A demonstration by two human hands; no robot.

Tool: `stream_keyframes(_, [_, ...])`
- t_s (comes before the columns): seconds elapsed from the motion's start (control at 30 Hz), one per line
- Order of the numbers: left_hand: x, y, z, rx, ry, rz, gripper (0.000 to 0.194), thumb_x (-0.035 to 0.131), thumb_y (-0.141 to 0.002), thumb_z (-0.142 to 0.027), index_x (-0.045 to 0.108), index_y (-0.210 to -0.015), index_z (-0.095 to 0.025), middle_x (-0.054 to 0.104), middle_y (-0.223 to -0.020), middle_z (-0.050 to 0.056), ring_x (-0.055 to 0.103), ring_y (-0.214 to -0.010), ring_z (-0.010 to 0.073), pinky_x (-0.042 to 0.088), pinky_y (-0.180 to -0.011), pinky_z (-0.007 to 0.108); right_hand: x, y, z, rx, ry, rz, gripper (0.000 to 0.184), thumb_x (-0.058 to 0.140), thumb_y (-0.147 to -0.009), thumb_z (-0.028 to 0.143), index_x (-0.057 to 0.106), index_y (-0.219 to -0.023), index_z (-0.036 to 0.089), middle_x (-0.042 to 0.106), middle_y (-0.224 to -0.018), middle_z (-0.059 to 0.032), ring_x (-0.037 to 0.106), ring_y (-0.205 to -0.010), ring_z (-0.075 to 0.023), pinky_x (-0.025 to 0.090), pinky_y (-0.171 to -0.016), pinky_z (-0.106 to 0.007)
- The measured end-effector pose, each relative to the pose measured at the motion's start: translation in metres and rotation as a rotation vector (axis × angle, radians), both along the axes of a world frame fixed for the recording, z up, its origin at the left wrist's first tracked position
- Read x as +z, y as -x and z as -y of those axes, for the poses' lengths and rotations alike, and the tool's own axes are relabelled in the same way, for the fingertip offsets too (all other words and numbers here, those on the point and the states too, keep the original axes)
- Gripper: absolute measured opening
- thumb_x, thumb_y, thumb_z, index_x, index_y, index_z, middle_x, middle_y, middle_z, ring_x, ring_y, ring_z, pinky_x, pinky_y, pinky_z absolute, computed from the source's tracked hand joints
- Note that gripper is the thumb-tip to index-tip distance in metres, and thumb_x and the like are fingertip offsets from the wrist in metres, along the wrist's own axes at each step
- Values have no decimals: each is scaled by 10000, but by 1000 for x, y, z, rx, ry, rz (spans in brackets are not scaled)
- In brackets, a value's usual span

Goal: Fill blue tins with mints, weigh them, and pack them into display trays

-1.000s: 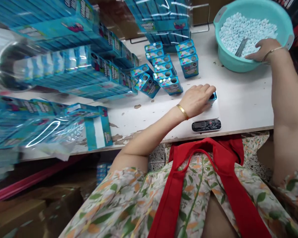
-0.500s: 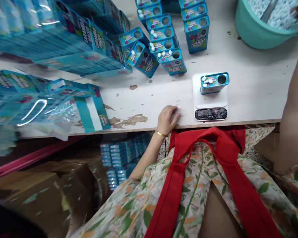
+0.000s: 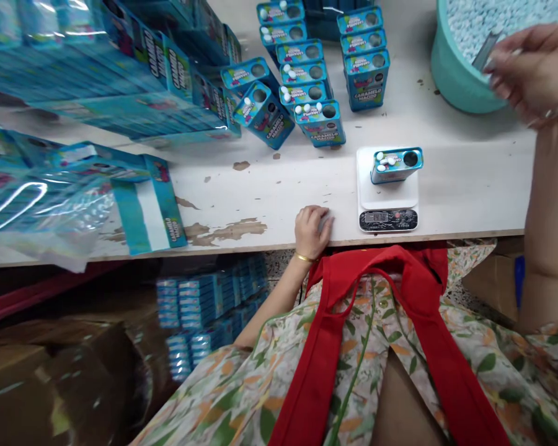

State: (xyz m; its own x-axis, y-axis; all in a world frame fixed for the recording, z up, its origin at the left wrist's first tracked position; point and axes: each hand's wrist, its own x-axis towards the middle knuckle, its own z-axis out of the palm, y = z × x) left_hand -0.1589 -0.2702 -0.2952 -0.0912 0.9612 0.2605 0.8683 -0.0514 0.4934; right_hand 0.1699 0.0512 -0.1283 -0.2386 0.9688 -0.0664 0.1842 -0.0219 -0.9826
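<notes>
My right hand (image 3: 534, 74) is pinched closed over the near right rim of a turquoise tub (image 3: 456, 83). A few small white candies (image 3: 491, 62) seem to show at its fingertips, partly hidden. The tub holds many pale candies, and a metal scoop (image 3: 486, 51) stands in them, partly behind the fingers. My left hand (image 3: 312, 230) rests on the table edge with loosely bent fingers, holding nothing. Between the hands a white digital scale (image 3: 366, 195) carries an upright blue candy tin (image 3: 395, 167) with a round hole and several white candies on top.
Several blue tins (image 3: 318, 121) stand in rows behind the scale, some with candies on top. Stacked blue boxes (image 3: 158, 87) and plastic-wrapped packs (image 3: 51, 198) fill the left. Beneath the worn white table (image 3: 242, 186) are more blue packs (image 3: 199, 303) and cardboard boxes (image 3: 74, 371).
My right hand has moved from the tub's far right side towards its near rim, fingers now pinched. The view has shifted slightly. My left hand and the tin on the scale stay put.
</notes>
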Motion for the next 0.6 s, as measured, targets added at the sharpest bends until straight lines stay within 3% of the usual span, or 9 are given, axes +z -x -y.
stream_keyframes(0.07, [0,0,-1,-14,-28,-8,214,552,-995,-350,647,-1088,-183,662,-995,118,599,-945,249,471,-842,394,24,27,56,98,-9,175,128,744,-826,19,713,-793,139,596,-506,82,511,-429,-31,349,-422,-209])
stream_keyframes(0.17, [0,1,-1,-35,-72,-10,202,559,-994,-339,649,-1076,-178,662,-983,120,595,-931,251,467,-825,393,35,52,102,316,-98,444,153,731,-817,-9,731,-822,143,559,-531,57,485,-496,-58,361,-504,-237])
stream_keyframes(0.3, [-1,1,-1,-22,-41,11,208,544,-995,-351,645,-1070,-184,658,-987,122,588,-936,258,460,-833,404,21,62,109,476,-322,712,126,744,-800,76,747,-841,195,631,-713,-19,592,-723,-179,466,-720,-325])
stream_keyframes(0.47, [-1,1,-1,-16,-20,39,210,534,-992,-354,643,-1070,-193,659,-990,120,584,-938,257,459,-843,411,14,61,110,569,-391,897,172,643,-884,162,735,-1023,207,682,-947,-103,643,-943,-277,502,-909,-436])
stream_keyframes(0.6, [0,-1,-2,-7,-15,34,216,531,-994,-365,643,-1063,-193,656,-992,115,581,-945,253,455,-845,403,17,62,112,568,-376,876,114,622,-913,210,699,-829,210,674,-895,-118,641,-971,-298,508,-911,-452])
